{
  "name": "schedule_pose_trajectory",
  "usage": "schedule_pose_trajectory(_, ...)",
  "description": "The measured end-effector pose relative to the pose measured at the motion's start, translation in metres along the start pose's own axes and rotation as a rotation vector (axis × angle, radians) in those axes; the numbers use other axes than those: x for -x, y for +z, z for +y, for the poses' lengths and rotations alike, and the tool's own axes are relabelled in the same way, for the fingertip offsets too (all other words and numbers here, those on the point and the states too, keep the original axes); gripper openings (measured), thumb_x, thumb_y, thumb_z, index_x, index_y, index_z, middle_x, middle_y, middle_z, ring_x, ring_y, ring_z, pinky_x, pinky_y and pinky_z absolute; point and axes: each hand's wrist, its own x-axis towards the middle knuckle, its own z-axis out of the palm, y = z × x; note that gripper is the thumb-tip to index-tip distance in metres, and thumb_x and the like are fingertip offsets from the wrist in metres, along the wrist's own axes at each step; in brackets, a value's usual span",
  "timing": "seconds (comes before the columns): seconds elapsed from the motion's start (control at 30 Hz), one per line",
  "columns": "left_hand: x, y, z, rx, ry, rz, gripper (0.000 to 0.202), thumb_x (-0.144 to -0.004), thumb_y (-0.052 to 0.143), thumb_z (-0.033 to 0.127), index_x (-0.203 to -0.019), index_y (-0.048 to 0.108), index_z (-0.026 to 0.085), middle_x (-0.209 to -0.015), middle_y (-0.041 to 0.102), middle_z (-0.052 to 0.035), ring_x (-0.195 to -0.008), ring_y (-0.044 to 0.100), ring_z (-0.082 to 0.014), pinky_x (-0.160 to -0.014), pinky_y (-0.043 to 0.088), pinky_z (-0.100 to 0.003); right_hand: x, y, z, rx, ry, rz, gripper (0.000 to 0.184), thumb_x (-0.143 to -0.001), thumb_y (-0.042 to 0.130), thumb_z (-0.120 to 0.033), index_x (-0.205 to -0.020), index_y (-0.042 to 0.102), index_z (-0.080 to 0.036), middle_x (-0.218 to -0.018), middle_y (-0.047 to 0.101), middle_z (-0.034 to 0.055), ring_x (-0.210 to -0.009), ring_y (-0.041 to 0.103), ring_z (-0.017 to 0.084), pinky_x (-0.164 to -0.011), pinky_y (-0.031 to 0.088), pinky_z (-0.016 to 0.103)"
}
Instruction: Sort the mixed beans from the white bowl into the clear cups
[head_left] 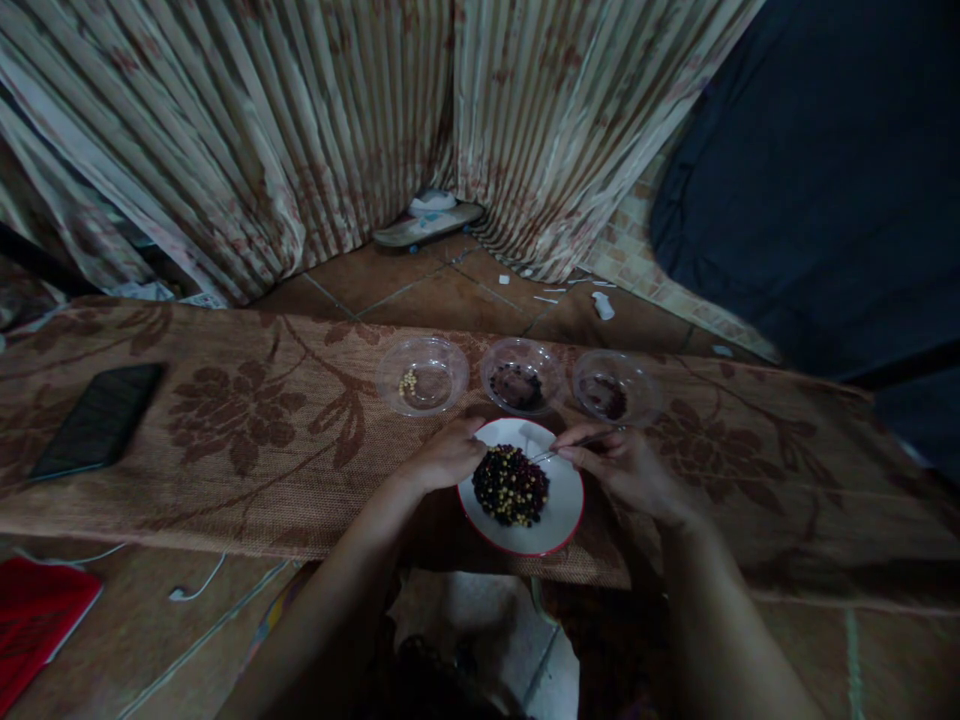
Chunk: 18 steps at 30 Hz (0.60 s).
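Note:
A white plate with a red rim point(564, 505) sits near the table's front edge. On it lies a heap of mixed beans or seeds point(511, 486), black, dark red and yellow. My left hand point(448, 456) is closed at the plate's upper left rim, its fingertips beside the heap. My right hand point(619, 465) pinches a thin metal utensil point(546, 455) whose tip reaches over the plate near the heap; its exact kind is unclear. Behind the plate stand three clear plastic bowls: the left bowl point(450, 385) with some yellow pieces, the middle bowl point(517, 350) with black ones, the right bowl point(637, 385) with dark red ones.
A patterned brown cloth point(315, 480) covers the long narrow table. A dark phone or tablet point(99, 420) lies at its left end. Beyond are striped curtains point(337, 120), a skateboard point(427, 226) and white litter point(602, 305) on the tiled floor. A red item point(41, 620) lies lower left.

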Motion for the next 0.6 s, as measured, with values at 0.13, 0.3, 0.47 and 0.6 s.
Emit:
schedule_pose_trajectory(0.13,0.0003,0.0001,0.0005,-0.011,-0.021,0.001,0.030,-0.074,0.048,0.013,-0.098,0.065,0.019,-0.099,0.070,-0.0064,-0.092,0.063,-0.0234,-0.084,0.049,-0.035,-0.0008,0.0000,-0.0009,0.000,-0.011,-0.001,0.025,-0.077,0.070,-0.044,-0.081,0.071,-0.019,-0.075,0.070,0.0028,-0.069,0.061,0.016,-0.063,0.048,0.026)
schedule_pose_trajectory(0.3,-0.0002,0.0010,-0.0012,0.010,-0.016,-0.004,0.029,-0.075,0.047,0.014,-0.097,0.065,0.019,-0.098,0.069,-0.0069,-0.089,0.064,-0.0233,-0.083,0.050,-0.036,0.0000,-0.0005,-0.0018,0.008,-0.008,0.014,0.026,-0.077,0.070,-0.044,-0.080,0.072,-0.019,-0.074,0.070,0.0029,-0.068,0.062,0.016,-0.061,0.049,0.026)
schedule_pose_trajectory(0.47,-0.0010,0.0008,-0.0024,0.009,-0.009,-0.008,0.029,-0.074,0.049,0.015,-0.098,0.064,0.020,-0.100,0.069,-0.0073,-0.093,0.063,-0.0247,-0.085,0.049,-0.038,0.0004,-0.0003,-0.0023,0.006,-0.004,0.016,0.028,-0.077,0.070,-0.045,-0.080,0.072,-0.018,-0.074,0.070,0.0031,-0.066,0.062,0.016,-0.060,0.049,0.026)
schedule_pose_trajectory(0.6,-0.0008,0.0006,-0.0021,0.009,-0.020,-0.007,0.029,-0.075,0.048,0.014,-0.098,0.064,0.020,-0.102,0.069,-0.0076,-0.093,0.063,-0.0245,-0.086,0.049,-0.038,0.0022,-0.0007,-0.0063,-0.016,-0.026,0.067,0.027,-0.074,0.073,-0.045,-0.078,0.072,-0.018,-0.076,0.072,0.0043,-0.069,0.064,0.017,-0.061,0.051,0.027)
